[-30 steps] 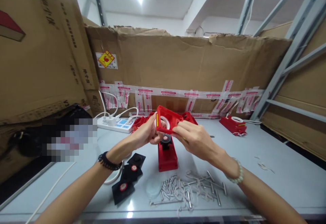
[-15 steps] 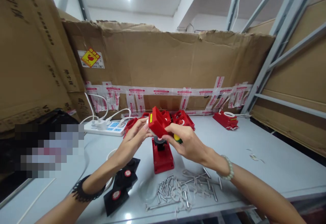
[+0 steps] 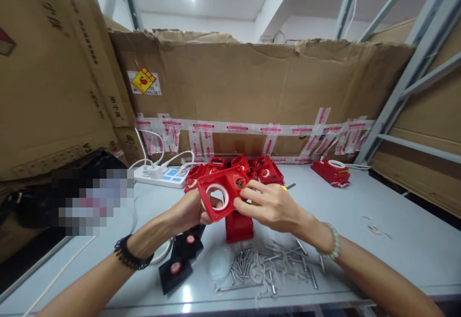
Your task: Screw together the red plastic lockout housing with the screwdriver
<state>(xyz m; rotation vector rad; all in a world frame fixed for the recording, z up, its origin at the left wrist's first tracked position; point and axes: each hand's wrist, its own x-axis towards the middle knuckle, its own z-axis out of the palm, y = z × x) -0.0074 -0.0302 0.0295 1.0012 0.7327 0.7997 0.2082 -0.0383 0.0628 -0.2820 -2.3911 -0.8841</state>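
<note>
Screws, a loose grey metal heap (image 3: 266, 269), lie nearest on the pale grey table (image 3: 396, 240). Beyond, left hand (image 3: 187, 211) and right hand (image 3: 270, 206), fingers clamped, hold 1 red plastic housing with a round white-ringed opening (image 3: 220, 194) above a red block (image 3: 238, 225); long axis runs 8 to 2 o'clock, open face toward the viewer. Judged step: inspecting; next, seating it squarely.

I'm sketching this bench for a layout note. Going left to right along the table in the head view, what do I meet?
Blurred dark bag → white power strip → red housing held in both hands → screw pile → lone red unit.
</note>
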